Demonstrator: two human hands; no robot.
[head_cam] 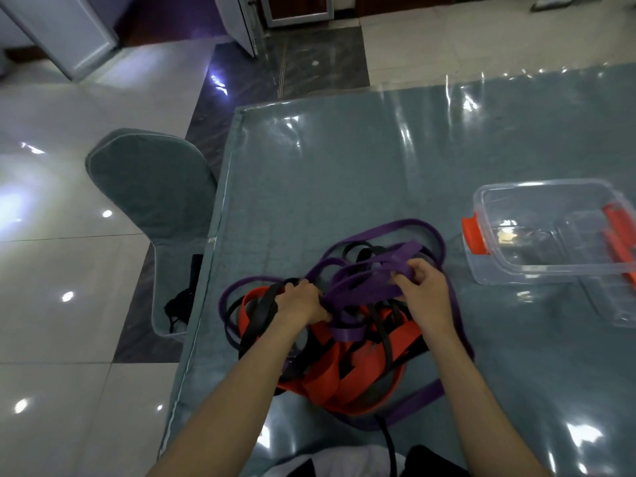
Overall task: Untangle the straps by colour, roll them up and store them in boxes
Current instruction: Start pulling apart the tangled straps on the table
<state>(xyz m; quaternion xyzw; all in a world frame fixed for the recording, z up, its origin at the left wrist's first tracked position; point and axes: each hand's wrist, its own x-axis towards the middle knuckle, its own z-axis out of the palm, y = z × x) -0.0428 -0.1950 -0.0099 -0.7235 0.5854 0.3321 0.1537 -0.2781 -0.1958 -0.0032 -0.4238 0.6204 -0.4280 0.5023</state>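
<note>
A tangle of straps lies on the table in front of me: purple strap point(385, 232), orange strap point(330, 376) and black strap point(263, 308) loops wound through each other. My left hand point(303, 302) grips the knot of purple and black loops at the pile's left middle. My right hand point(425, 290) pinches a bunch of purple loops at the top right of the pile. A clear plastic box point(550, 266) with orange latches stands open to the right, nothing seen inside.
The table point(344, 160) has a grey-blue cloth under shiny plastic. A second clear piece, perhaps a lid point(612, 304), lies by the box. A grey covered chair point(155, 201) stands at the table's left edge on a glossy tiled floor.
</note>
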